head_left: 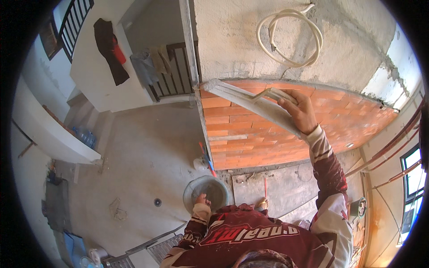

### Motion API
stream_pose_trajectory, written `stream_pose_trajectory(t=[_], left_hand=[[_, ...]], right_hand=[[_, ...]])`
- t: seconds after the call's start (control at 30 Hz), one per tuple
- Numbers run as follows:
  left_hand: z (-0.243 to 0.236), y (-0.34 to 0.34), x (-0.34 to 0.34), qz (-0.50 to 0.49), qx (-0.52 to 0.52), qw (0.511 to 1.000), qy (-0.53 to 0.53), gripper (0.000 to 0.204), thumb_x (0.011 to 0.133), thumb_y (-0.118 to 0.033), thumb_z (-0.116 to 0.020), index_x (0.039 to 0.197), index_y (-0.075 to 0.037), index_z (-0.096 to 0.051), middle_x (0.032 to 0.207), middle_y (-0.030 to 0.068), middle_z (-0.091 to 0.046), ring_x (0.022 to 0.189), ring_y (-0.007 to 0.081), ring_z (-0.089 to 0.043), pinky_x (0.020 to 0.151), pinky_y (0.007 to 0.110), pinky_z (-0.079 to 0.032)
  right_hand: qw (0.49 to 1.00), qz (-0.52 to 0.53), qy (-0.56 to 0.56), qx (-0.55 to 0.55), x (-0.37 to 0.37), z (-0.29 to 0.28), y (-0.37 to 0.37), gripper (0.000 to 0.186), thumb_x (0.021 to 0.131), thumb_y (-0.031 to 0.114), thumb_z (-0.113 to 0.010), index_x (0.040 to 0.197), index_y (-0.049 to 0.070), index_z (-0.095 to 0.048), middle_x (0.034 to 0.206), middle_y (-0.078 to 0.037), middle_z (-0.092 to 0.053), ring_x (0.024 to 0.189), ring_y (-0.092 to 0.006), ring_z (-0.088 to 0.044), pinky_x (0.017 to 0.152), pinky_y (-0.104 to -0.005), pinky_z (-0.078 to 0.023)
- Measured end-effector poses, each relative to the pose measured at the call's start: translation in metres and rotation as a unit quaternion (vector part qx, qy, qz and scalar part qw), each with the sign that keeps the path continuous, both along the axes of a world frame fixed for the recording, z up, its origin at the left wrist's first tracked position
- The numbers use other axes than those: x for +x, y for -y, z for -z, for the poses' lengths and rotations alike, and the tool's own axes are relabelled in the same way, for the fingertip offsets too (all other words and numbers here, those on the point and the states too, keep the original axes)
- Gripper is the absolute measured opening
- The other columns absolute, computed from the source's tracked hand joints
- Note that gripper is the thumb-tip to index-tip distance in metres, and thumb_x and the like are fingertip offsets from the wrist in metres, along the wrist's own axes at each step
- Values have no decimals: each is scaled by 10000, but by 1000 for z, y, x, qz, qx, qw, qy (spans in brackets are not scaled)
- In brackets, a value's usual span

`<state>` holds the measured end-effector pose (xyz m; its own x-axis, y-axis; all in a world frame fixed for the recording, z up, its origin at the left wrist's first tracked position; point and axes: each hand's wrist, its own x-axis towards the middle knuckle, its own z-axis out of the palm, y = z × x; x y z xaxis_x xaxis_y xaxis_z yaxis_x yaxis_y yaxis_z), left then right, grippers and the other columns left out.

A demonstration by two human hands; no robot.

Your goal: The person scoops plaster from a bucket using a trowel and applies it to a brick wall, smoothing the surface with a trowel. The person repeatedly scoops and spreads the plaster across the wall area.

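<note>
My right hand is closed round the handle of a long grey plastering float, whose blade lies along the top of the orange brick wall, just below the rough grey plaster band. My left hand, fingers curled, grips the near rim of a round grey bucket with grey contents, low beside my body. A loop of white hose hangs on the plaster above the float.
Below are a concrete floor, metal scaffold or ladder and a white container. Railings with draped cloth, steps and water bottles are left; pipes and a window are right.
</note>
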<state>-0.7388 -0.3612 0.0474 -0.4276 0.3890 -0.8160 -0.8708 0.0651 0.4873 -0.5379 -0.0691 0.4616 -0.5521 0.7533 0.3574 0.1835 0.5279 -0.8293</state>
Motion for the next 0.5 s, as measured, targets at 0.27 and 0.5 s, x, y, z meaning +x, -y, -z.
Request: stream_pose_trajectory(t=[0.27,0.5], left_hand=[[17,8,-4,-53,-5,998,43,174,735,-182,-576,702,-115,-418,493,0,-364,426,132,-381,426,268,-384],[44,19,-15,-40,4,998,44,214,742,-211,-578,724,-97,-398,516,23,-392,453,155,-410,475,307,-436]], right_hand=[[998,-39,23,-39,-19,-4,-36,355,833,247,-566,1008,-61,-556,714,-7,-548,524,-39,-389,443,-198,-315],[998,-31,54,1,-27,-15,-40,363,804,306,-554,894,-43,-602,634,-14,-513,515,-80,-404,447,-237,-335]])
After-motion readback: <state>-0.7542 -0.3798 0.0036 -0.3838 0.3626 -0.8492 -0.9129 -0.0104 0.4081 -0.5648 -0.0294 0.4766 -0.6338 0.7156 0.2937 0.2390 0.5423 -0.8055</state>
